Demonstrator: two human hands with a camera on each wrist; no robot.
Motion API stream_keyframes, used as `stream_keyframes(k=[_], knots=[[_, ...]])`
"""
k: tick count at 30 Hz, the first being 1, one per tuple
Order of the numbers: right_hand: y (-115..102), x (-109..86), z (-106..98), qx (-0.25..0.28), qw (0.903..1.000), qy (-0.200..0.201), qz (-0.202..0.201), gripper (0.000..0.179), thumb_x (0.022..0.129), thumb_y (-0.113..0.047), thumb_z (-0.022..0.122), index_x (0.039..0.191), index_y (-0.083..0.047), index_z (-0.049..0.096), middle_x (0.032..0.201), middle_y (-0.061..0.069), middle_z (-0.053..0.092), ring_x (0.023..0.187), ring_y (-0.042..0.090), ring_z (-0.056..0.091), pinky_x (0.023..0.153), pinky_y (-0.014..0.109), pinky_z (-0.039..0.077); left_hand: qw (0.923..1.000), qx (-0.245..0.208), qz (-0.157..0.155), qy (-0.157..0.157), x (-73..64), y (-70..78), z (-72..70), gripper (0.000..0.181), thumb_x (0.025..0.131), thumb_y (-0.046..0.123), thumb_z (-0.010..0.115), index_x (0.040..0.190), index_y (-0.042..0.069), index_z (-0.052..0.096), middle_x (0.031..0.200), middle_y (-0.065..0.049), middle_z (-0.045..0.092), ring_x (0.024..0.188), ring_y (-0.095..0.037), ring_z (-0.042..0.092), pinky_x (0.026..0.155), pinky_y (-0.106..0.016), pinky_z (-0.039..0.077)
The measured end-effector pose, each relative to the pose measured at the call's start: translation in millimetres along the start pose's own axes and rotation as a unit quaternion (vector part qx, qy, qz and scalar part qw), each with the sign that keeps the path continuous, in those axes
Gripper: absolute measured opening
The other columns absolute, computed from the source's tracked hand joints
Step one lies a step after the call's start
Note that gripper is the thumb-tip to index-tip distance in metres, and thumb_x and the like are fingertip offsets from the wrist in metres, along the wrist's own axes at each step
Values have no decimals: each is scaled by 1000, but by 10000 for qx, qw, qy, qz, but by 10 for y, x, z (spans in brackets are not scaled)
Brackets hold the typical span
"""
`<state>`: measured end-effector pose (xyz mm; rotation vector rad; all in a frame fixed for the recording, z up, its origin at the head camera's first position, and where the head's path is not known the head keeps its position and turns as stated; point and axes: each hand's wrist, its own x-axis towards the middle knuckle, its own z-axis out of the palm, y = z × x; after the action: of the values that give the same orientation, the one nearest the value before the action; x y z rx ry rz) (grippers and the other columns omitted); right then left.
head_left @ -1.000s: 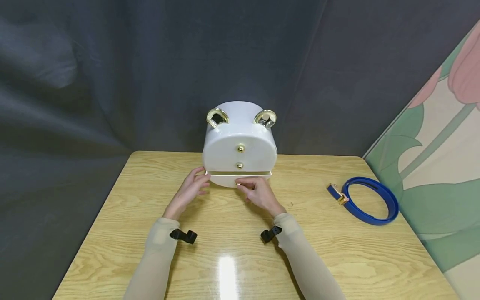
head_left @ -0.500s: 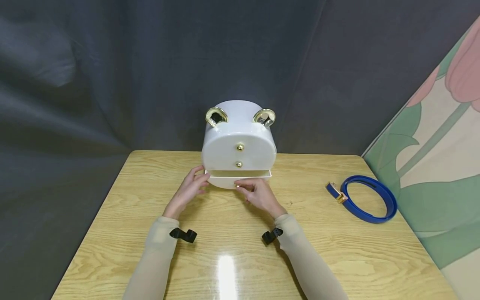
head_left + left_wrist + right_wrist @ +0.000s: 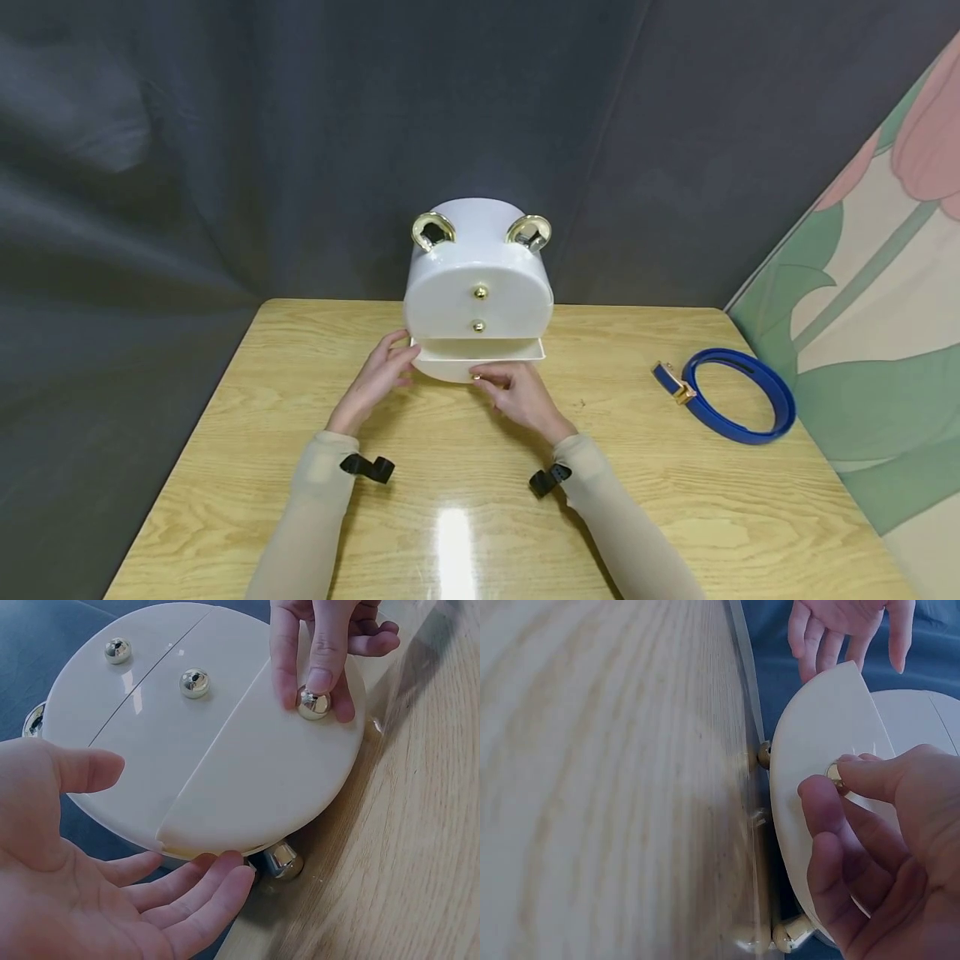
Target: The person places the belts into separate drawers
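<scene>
A white rounded drawer box with gold ear-shaped pieces on top stands at the back of the table. Its bottom drawer is pulled partway out, and the inside that shows is bare and white. My right hand pinches the drawer's round gold knob between thumb and fingers. At the box's left side is my left hand, its fingers extended and loosely bent by the drawer's edge, gripping nothing. Two more gold knobs, an upper knob and a middle knob, sit on the front above.
A coiled blue belt with a gold buckle lies on the right of the wooden table. Behind the table hangs a dark curtain. A flower-patterned cloth borders the right side. Small gold feet support the box.
The bottom drawer has come farther out toward me, with my right hand on its knob moving slightly nearer. My left hand stays about where it was beside the box.
</scene>
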<state>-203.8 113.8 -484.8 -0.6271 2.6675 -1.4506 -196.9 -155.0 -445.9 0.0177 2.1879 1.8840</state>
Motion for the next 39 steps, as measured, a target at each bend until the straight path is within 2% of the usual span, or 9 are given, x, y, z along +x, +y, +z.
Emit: stream_keyframes(k=[9, 20, 29, 39], knots=[[-23, -53, -12, 124, 9999, -52, -72, 24, 101, -11, 74, 123, -11, 81, 123, 11, 79, 52, 27, 68, 51, 25, 56, 9999, 38, -82, 138, 24, 8, 3, 67, 113, 36, 50, 168, 9, 24, 152, -28, 51, 134, -42, 58, 114, -54, 52], [-58, -145, 46, 139, 9998, 112, 29, 23, 99, -10, 76, 120, -12, 82, 111, 9, 83, 48, 25, 66, 44, 22, 48, 9999, 140, -86, 54, 12, 16, 6, 68, 113, 37, 50, 168, 7, 25, 155, -28, 50, 133, -42, 58, 113, -54, 53], [-31, -161, 70, 254, 9992, 242, -174, 22, 98, -7, 76, 118, -12, 83, 111, 10, 83, 47, 24, 67, 42, 22, 49, 9999, 132, -51, 17, 14, -2, -3, 71, 112, 39, 51, 169, 8, 22, 154, -29, 50, 132, -43, 60, 115, -56, 50], [-52, -222, 46, 276, 9993, 143, -218, 23, 98, -6, 75, 119, -10, 83, 114, 12, 82, 48, 26, 68, 41, 23, 50, 9999, 133, -38, -68, -11, 10, -13, 72, 113, 40, 50, 170, 8, 19, 157, -30, 46, 135, -46, 58, 116, -58, 49]])
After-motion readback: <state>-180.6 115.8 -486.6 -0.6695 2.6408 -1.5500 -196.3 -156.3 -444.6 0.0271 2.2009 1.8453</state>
